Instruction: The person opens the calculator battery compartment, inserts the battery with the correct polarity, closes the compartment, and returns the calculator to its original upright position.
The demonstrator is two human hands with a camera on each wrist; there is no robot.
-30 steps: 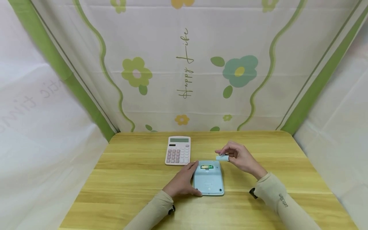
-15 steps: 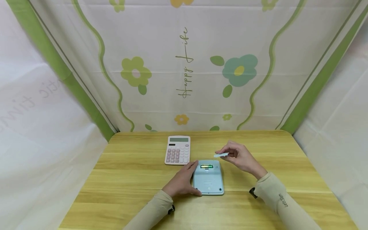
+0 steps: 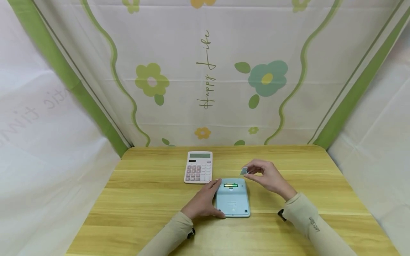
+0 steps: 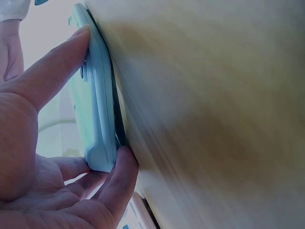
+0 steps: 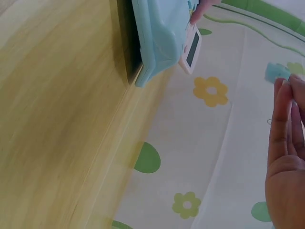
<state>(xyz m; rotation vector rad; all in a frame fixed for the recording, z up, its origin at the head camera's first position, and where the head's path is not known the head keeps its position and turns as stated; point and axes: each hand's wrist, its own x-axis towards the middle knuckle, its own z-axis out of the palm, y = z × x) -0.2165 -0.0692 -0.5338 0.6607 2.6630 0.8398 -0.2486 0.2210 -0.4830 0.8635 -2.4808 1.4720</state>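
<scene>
A light blue calculator (image 3: 232,204) lies face down on the wooden table, its back showing. Near its far end the battery slot is uncovered, with a green and gold battery (image 3: 230,185) inside. My left hand (image 3: 203,202) grips the calculator along its left side, thumb at the near edge and fingers at the far corner. In the left wrist view a fingertip reaches under the rim of the calculator (image 4: 93,109). Just beyond its far right corner, my right hand (image 3: 268,177) pinches a small light blue battery cover (image 3: 244,171) between thumb and fingertips, raised above the table.
A pink and white calculator (image 3: 198,167) lies face up behind the blue one, to the left. The wooden table (image 3: 144,206) ends at a flower-printed curtain (image 3: 179,117) at the back; pale cloth hangs at both sides.
The battery cover has been turned in my right fingers, from lying broadside, through edge-on, to a tilted position closer to the fingertips. My left hand and the blue calculator have stayed put.
</scene>
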